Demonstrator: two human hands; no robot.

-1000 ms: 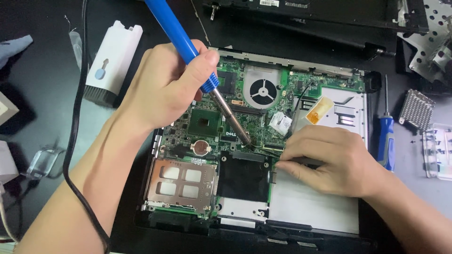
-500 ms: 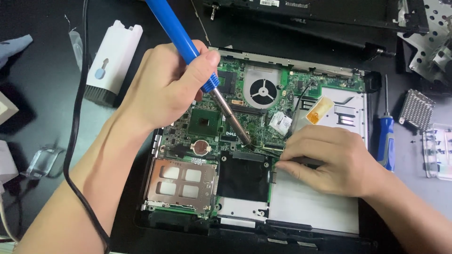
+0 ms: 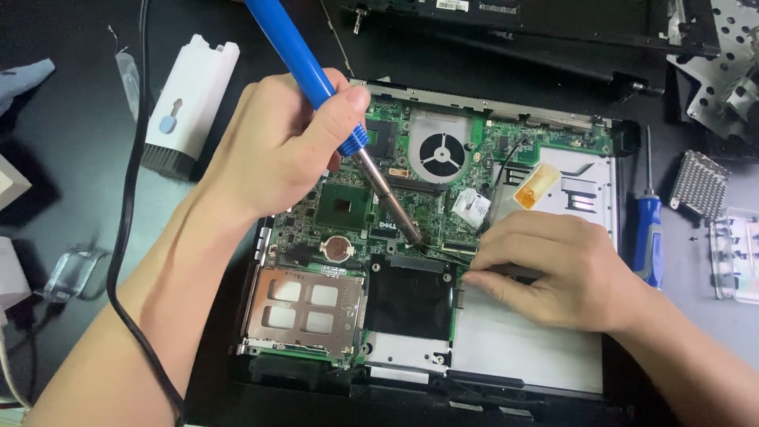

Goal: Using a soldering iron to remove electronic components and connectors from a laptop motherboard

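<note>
My left hand point(image 3: 277, 150) grips a blue-handled soldering iron point(image 3: 316, 79) like a pen. Its metal tip point(image 3: 413, 233) touches the green circuit board point(image 3: 356, 205) of an opened laptop base point(image 3: 427, 237). My right hand point(image 3: 553, 265) rests on the board just right of the tip, fingers pinched on a thin dark wire point(image 3: 447, 251) by the tip. The iron's black cord point(image 3: 130, 237) runs down past my left forearm.
A round fan point(image 3: 443, 150) and a coin cell point(image 3: 338, 247) sit on the board. A blue screwdriver point(image 3: 648, 229), a finned heat sink point(image 3: 699, 186) and metal brackets point(image 3: 723, 71) lie at right. A white cleaning tool point(image 3: 190, 107) lies at left.
</note>
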